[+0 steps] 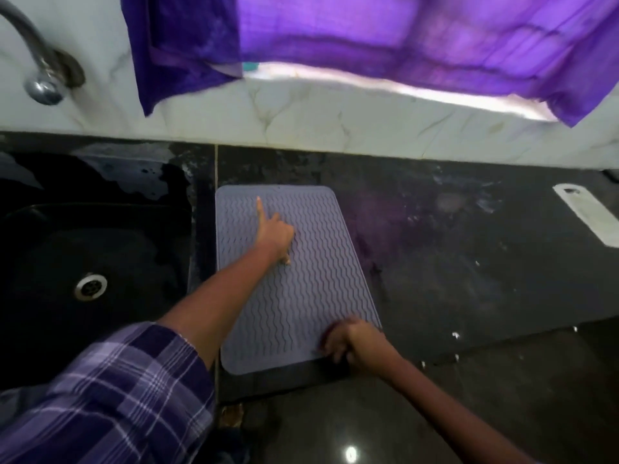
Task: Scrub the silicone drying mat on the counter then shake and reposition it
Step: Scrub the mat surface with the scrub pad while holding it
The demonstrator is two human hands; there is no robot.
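A grey silicone drying mat (pixel 311 279) with a wavy ribbed surface lies flat on the dark counter, just right of the sink. My left hand (pixel 273 234) rests on the mat's far half, index finger stretched out toward the wall and the other fingers curled. My right hand (pixel 348 339) sits at the mat's near right corner with its fingers bent down onto the edge; whether it pinches the mat I cannot tell. No scrubber shows in either hand.
A black sink (pixel 83 272) with a metal drain lies to the left, a tap (pixel 40 72) above it. The wet dark counter (pixel 469 262) stretches right, with a white flat object (pixel 589 216) at the far right. A purple cloth (pixel 368 41) hangs over the window.
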